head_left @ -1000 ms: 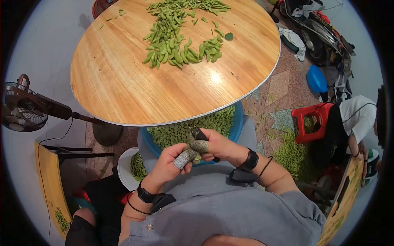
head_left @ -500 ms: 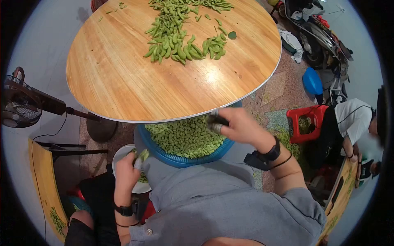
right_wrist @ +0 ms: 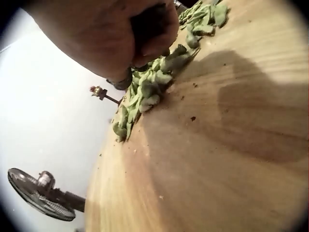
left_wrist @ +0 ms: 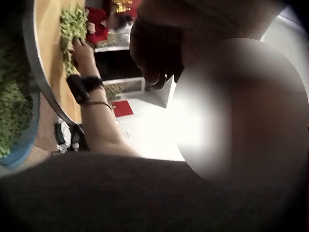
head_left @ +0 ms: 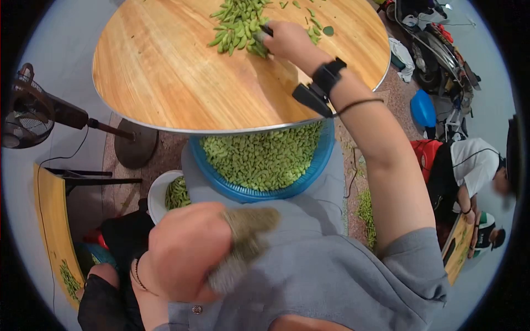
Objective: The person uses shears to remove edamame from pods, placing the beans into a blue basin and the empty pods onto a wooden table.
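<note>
My right hand (head_left: 290,43) reaches over the round wooden table (head_left: 165,83) to the heap of green soybean pods (head_left: 234,25). A small black-handled tool (right_wrist: 149,21) sits in its curled fingers, its working end hidden; fingertips overlap the pods. My left hand (head_left: 190,248) is raised close before my chest, blurred, with grey coverings (head_left: 251,223) on its thumb and finger. In the left wrist view its fingers (left_wrist: 154,72) hang loosely curled, with nothing seen in them. Below the table edge, shelled green beans (head_left: 259,160) fill a blue basin (head_left: 329,157) at my lap.
A white bucket (head_left: 156,193) with pods stands left of the basin. A fan (head_left: 27,113) stands at far left. On the right are a pile of pods (head_left: 365,218) on the floor, a red stool (head_left: 424,154), a blue tub (head_left: 423,108) and a seated person (head_left: 469,165).
From together over the basin, my hands parted. The left went to the bucket with a pod, then rose toward my chest without it visible. The right moved forward onto the pods.
</note>
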Tool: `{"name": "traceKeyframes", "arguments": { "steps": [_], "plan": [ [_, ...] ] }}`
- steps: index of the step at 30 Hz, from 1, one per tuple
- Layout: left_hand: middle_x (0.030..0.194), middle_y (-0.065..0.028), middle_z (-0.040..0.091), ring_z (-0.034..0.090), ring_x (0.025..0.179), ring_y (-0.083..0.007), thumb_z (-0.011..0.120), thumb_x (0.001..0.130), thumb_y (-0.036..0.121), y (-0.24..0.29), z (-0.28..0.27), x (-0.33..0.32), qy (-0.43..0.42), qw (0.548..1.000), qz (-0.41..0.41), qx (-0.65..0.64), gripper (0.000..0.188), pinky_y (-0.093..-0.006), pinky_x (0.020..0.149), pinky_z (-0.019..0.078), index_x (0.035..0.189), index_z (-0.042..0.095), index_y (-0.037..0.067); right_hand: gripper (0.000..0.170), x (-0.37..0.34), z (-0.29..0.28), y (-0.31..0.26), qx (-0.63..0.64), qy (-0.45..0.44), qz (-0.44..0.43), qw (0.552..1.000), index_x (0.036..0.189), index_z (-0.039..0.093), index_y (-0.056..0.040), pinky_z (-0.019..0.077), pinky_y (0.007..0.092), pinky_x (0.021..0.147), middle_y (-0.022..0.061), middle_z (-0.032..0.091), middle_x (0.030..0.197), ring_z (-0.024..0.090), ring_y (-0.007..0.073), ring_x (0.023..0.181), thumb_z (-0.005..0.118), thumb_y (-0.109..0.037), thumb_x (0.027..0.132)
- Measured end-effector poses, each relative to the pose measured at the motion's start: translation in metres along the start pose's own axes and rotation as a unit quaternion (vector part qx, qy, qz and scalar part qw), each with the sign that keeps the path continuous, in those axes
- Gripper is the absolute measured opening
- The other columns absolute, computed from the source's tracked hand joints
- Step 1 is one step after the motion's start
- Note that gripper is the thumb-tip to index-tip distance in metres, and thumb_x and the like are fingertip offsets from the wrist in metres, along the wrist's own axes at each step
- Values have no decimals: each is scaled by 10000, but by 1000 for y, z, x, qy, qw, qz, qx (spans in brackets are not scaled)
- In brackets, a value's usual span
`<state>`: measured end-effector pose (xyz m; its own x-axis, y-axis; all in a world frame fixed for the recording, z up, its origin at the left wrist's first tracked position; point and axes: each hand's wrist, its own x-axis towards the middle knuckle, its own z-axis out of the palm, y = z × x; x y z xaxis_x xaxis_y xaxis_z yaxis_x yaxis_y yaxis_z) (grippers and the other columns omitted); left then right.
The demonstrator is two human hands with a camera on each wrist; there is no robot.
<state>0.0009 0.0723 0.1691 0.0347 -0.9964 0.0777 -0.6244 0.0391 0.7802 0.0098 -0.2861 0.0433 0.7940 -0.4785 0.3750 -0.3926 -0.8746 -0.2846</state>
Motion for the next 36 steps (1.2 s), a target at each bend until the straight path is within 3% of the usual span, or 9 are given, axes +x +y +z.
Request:
{"name": "traceKeyframes", "arguments": {
  "steps": [2,14,20,22,25,28,31,33,36],
  "plan": [
    [706,-126,592,613,625,-268,616,668,78,-27,26,0,120,943,229,-210,235,-341,540,479,900,626,35,227,5,9,-4,-40,-43,8,998,853,649,-22,503,443,714,193,648,788,626,353,790,590,-227,776],
    [664,-84,577,606,580,-234,605,686,78,55,98,48,164,972,44,-165,173,-324,519,482,856,591,51,276,-53,-38,-30,122,-68,13,990,926,655,-48,498,386,641,181,651,813,640,310,730,652,-247,734],
    [688,-45,583,610,607,-184,587,712,88,31,72,75,120,992,40,14,110,-311,537,496,800,524,71,215,-104,-70,-19,442,-97,199,869,992,654,-92,328,170,440,34,628,763,427,17,524,585,-268,889],
    [782,-117,569,587,695,-276,619,692,71,-10,84,75,205,972,117,-24,234,-356,593,480,915,566,23,299,-126,-96,-46,346,-166,218,897,1012,619,-62,362,203,453,-19,591,691,459,33,518,604,-328,875],
    [878,-192,531,544,778,-375,592,714,29,-53,81,80,281,957,34,59,256,-409,661,452,963,548,-6,326,-173,-97,-39,487,-233,250,804,1060,605,-31,442,209,606,-15,623,825,525,43,684,710,-193,798],
    [824,-190,540,553,754,-373,573,765,45,-79,88,76,235,971,27,21,202,-395,648,447,959,556,-8,372,-203,-86,-44,562,-243,205,764,1028,599,-13,475,239,732,-15,629,898,567,66,826,776,-61,705],
    [759,-127,586,587,676,-256,558,850,94,-91,94,68,-76,973,-105,-190,138,-325,589,454,963,580,17,360,-214,-79,-42,576,-274,204,742,1018,589,-16,468,229,755,-15,627,934,554,53,859,773,-72,713],
    [727,-42,613,573,622,-108,546,914,165,-93,96,68,-145,828,-272,-468,146,-239,541,446,955,598,35,307,-220,-67,-40,587,-263,178,744,1015,585,-22,472,233,721,-2,625,910,565,64,807,739,-65,753],
    [768,4,614,545,621,-33,538,931,184,-113,105,63,-164,769,-264,-558,158,-181,533,434,960,606,44,228,-220,-59,-43,638,-272,175,698,1073,552,-28,447,220,629,0,594,807,526,54,697,609,-113,869]
  ]
}}
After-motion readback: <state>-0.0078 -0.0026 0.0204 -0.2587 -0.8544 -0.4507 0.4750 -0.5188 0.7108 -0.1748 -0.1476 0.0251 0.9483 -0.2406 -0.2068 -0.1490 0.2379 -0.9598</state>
